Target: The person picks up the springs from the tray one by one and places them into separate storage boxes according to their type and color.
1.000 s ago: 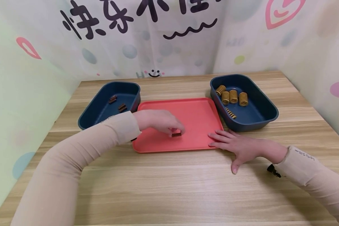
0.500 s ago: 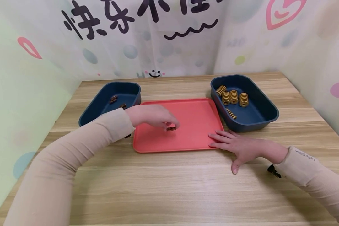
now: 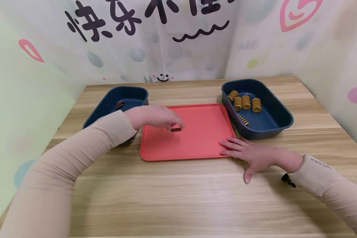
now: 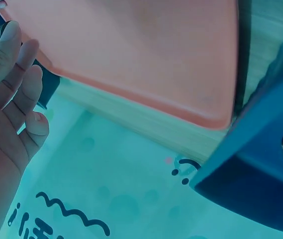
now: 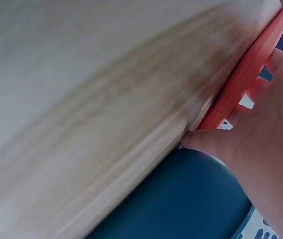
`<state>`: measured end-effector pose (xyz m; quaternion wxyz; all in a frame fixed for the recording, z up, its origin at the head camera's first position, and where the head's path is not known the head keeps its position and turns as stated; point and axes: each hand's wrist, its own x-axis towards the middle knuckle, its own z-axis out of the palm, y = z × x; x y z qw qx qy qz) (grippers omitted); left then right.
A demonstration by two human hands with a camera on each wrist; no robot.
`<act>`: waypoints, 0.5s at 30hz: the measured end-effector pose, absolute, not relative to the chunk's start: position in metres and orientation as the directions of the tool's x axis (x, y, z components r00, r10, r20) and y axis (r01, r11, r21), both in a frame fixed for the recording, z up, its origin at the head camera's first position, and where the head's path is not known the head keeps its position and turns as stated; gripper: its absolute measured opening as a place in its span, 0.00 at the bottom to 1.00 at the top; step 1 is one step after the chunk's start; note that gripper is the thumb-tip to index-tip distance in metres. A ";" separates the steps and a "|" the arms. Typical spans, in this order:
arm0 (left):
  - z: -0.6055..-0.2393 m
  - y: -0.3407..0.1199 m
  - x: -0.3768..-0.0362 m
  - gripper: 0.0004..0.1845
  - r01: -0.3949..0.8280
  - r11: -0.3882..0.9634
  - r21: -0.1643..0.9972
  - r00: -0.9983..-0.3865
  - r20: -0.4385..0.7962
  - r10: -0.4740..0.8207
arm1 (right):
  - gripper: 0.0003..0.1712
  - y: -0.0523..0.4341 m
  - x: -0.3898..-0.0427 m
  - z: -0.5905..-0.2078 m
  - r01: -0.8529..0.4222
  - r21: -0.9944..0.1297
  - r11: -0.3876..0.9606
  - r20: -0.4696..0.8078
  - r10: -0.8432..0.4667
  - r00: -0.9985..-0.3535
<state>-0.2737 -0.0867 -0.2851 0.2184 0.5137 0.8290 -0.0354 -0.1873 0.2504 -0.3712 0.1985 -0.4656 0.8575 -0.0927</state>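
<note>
At the far left of the table (image 3: pixel 178 198), a left bin (image 3: pixel 107 109) is seen with a small dark spring (image 3: pixel 119 104) lying on its floor; part of the bin is hidden behind the left forearm. Just to its right, the left hand (image 3: pixel 153 117) is held above the near-left part of the red tray (image 3: pixel 208 138), and a short brown spring (image 3: pixel 176 129) is pinched at its fingertips, clear of the tray surface as far as can be judged. The spring's long axis is laid nearly level and runs left to right, across the person's view. From this hand the left bin lies to the left and slightly farther away, close by; the right bin (image 3: pixel 281 115) lies well apart on the other side of the tray. In the left wrist view the fingers (image 4: pixel 12 74) are seen curled, with only a dark tip of the spring showing at the top edge. Farther right, the right hand (image 3: pixel 251 153) is laid flat and relaxed on the table, nothing being grasped, its fingertips touching the tray's near-right corner. In the right bin, several larger yellow springs (image 3: pixel 245 102) are gathered toward the far end.
</note>
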 end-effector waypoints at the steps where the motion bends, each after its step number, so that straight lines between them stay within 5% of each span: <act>1: -0.284 -0.088 -0.274 0.19 0.864 0.476 0.166 -0.382 -0.400 0.833 | 0.60 0.250 -0.187 -0.371 -0.762 -0.343 0.550 -0.254 -0.835 -0.488; 15: -0.271 -0.102 -0.281 0.20 0.868 0.489 0.084 -0.428 -0.371 0.824 | 0.61 0.252 -0.189 -0.374 -0.765 -0.333 0.552 -0.255 -0.834 -0.490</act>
